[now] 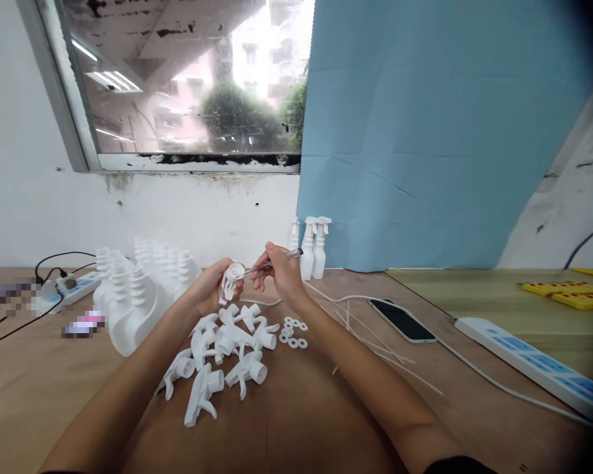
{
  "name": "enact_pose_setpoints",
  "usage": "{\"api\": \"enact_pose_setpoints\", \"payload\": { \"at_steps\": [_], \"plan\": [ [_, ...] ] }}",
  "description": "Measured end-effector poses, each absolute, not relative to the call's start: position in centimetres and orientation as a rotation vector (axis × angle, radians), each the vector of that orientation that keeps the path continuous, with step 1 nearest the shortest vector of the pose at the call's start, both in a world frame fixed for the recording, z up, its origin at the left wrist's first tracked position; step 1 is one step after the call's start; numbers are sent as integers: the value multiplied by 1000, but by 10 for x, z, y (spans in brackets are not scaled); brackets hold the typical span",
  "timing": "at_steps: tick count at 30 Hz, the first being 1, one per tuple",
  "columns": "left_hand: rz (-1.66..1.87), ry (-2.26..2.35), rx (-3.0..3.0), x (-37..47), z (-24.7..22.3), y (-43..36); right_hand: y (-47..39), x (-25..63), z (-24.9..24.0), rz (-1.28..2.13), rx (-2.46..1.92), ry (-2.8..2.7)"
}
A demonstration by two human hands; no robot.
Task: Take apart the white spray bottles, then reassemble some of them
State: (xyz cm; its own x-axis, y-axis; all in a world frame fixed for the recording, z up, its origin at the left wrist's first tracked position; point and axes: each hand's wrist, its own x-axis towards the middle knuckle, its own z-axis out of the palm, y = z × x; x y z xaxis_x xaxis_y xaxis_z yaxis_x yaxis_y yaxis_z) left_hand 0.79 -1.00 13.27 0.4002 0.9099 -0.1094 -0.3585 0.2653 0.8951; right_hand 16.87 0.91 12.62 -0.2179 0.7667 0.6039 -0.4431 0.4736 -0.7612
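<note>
My left hand [216, 280] is closed around a white trigger spray head [233, 276], its round collar turned up towards me. Between the fingers of my right hand [282, 273] is a slim metal tool [295, 253] with a dark rear end; whether it is tweezers or a screwdriver I cannot tell. Its thin tip reaches the collar's opening. Below both hands lies a loose pile of several white spray heads [234, 339]. Small white ring washers [293, 343] are scattered just right of that pile.
White ribbed-neck bottles [138, 303] stand at left. Assembled spray bottles [319, 250] stand against the wall. Thin white tubes [385, 352], a phone [402, 321] and a power strip [528, 362] with its cable lie right. Another power strip [74, 289] sits far left.
</note>
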Motion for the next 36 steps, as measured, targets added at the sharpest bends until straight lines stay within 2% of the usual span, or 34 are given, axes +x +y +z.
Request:
{"api": "enact_pose_setpoints", "payload": {
  "at_steps": [5, 12, 16, 28, 36],
  "plan": [
    [899, 609, 806, 9, 136, -11, 7, 169, 122, 984, -266, -1507],
    [891, 540, 719, 10, 135, -11, 8, 186, 128, 373, -183, -1956],
    [956, 509, 728, 9, 131, -6, 10, 189, 129, 177, -143, -2128],
    [1024, 773, 1036, 8, 121, 0, 9, 199, 135, 382, -519, -2114],
    [914, 1187, 1444, 5, 101, 8, 12, 220, 150, 752, -837, -2329]
  ]
}}
